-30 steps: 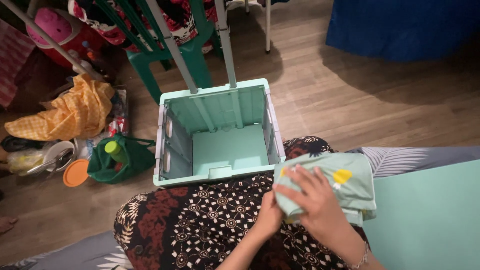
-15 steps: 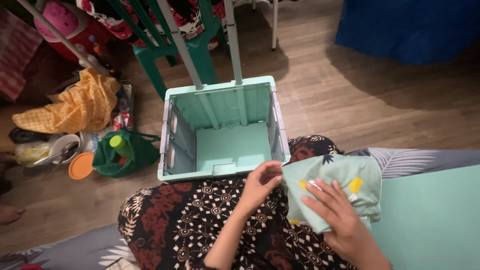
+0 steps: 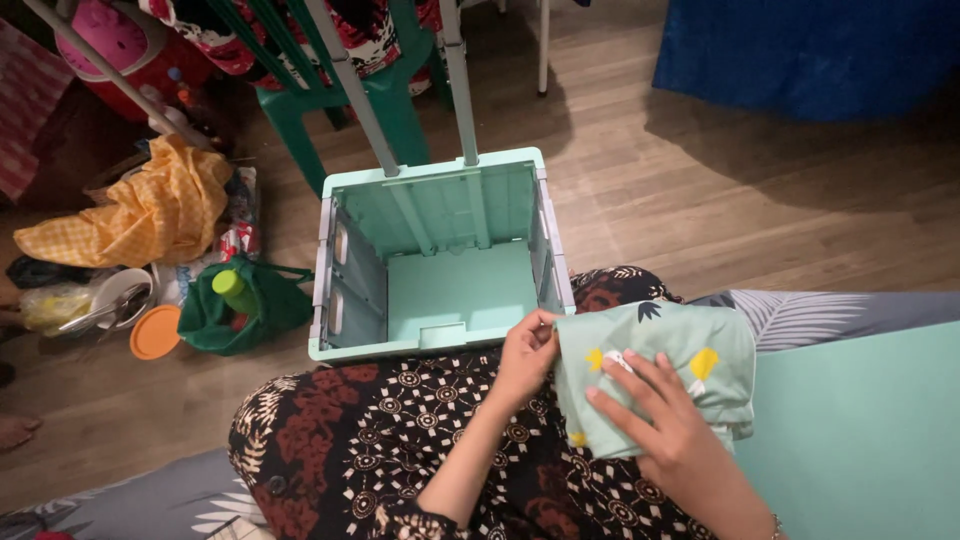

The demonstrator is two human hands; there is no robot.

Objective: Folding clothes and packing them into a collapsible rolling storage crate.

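At lower right, the left hand (image 3: pixel 527 352) pinched and the right hand (image 3: pixel 655 425) pressed a folded cloth (image 3: pixel 665 375); the crate (image 3: pixel 437 262) stood unfilled.

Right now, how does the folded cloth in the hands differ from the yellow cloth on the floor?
The folded cloth is pale green with small yellow shapes; the yellow cloth is checked. The folded cloth is neatly folded flat on the lap, held by the left hand and right hand; the yellow cloth lies crumpled and untouched on the floor. Both are soft fabric.
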